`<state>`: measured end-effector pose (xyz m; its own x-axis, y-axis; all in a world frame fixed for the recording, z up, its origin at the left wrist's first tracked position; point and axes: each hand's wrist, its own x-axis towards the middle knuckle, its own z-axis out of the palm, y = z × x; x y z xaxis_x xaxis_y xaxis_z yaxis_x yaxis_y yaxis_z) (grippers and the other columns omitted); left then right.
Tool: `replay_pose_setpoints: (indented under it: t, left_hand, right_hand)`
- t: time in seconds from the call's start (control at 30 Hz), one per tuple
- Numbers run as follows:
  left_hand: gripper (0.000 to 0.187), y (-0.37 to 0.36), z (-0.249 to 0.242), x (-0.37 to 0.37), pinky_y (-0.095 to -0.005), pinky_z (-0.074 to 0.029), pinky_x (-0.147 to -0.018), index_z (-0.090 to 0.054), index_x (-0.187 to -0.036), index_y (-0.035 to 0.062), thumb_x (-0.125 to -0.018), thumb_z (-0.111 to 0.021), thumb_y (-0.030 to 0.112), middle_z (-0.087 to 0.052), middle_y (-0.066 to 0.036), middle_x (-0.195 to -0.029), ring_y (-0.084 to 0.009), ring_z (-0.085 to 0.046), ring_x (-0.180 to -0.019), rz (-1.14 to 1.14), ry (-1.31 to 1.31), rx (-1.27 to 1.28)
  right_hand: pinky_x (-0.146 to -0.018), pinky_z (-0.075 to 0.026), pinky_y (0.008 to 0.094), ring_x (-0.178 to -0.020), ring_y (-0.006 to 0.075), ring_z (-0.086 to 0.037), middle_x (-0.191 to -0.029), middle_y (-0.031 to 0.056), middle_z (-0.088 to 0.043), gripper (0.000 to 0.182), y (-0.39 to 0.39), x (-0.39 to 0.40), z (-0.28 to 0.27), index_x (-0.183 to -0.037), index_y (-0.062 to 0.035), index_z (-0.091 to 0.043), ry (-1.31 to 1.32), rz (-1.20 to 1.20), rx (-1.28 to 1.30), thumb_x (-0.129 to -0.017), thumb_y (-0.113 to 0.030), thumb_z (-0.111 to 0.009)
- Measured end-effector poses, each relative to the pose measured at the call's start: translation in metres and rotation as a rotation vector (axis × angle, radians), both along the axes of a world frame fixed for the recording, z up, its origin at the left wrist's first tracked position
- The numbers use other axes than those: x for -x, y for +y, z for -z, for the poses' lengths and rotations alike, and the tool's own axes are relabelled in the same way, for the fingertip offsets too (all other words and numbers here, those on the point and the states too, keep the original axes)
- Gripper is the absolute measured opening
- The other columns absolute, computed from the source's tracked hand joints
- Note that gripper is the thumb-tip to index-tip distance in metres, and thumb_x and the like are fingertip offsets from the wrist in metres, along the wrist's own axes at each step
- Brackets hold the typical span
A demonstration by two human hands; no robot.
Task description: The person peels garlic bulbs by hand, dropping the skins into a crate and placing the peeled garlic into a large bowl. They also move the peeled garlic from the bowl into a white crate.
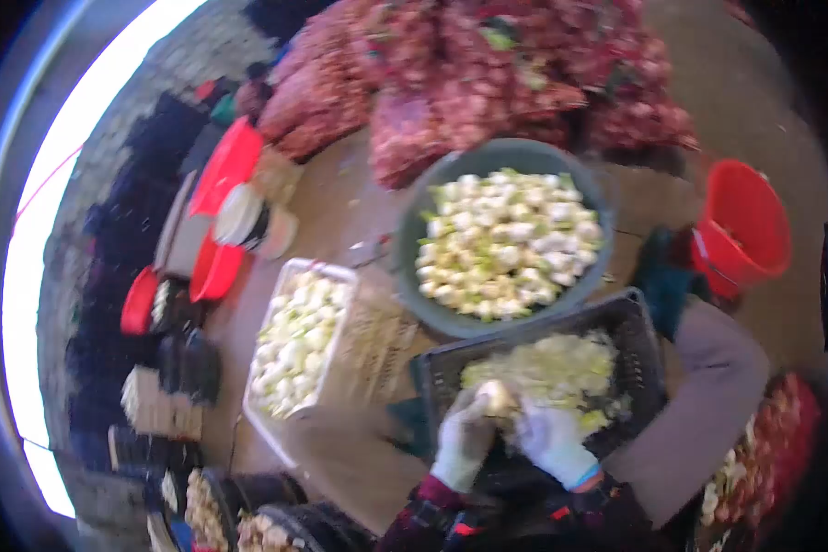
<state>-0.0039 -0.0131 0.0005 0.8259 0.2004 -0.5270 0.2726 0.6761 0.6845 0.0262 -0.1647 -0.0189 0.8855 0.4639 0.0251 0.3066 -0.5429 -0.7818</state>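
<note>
Above a black plastic crate point(639, 336), my gloved left hand point(465, 440) is closed around a pale onion point(497, 397). My gloved right hand point(554, 443) is at the onion's right side with its fingers curled in. Whether those fingers hold a small tool is too blurred to make out. Pale peelings point(547, 363) are heaped in the crate just past my hands. Beyond it stands a large round grey-green tub point(409, 276) full of peeled white onions point(511, 239).
A white crate point(345, 317) of peeled onions stands left of my leg. Pink mesh sacks point(488, 83) are piled behind the tub. Right of it is a red bucket point(750, 230). Another filled sack point(777, 451) lies lower right. Red basins point(230, 170) and buckets line the left.
</note>
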Motion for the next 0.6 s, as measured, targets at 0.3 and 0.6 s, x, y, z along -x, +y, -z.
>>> replay_pose_setpoints:
  t: [0.3,0.6]
  left_hand:
    - [0.037,-0.001,0.024,0.023,-0.0256,-0.047,-0.069,-0.054,-0.125,-0.0002,-0.092,-0.055,0.016,-0.064,-0.008,-0.107,-0.0143,-0.059,-0.081,-0.052,-0.015,-0.021]
    - [0.042,0.012,0.035,0.021,-0.0220,-0.044,-0.059,-0.050,-0.129,0.0009,-0.090,-0.060,0.015,-0.064,-0.007,-0.100,-0.0119,-0.059,-0.074,-0.021,0.061,0.041]
  right_hand:
    - [-0.069,-0.048,0.0507,-0.079,0.0459,-0.060,-0.094,0.0261,-0.063,0.033,-0.005,0.007,0.014,-0.113,0.0012,-0.058,0.209,-0.084,-0.121,-0.092,-0.023,-0.051]
    - [-0.051,-0.043,0.0276,-0.057,0.0117,-0.051,-0.071,0.0045,-0.056,0.026,-0.011,-0.006,0.000,-0.105,0.0015,-0.059,0.812,0.085,-0.351,-0.092,-0.021,-0.055]
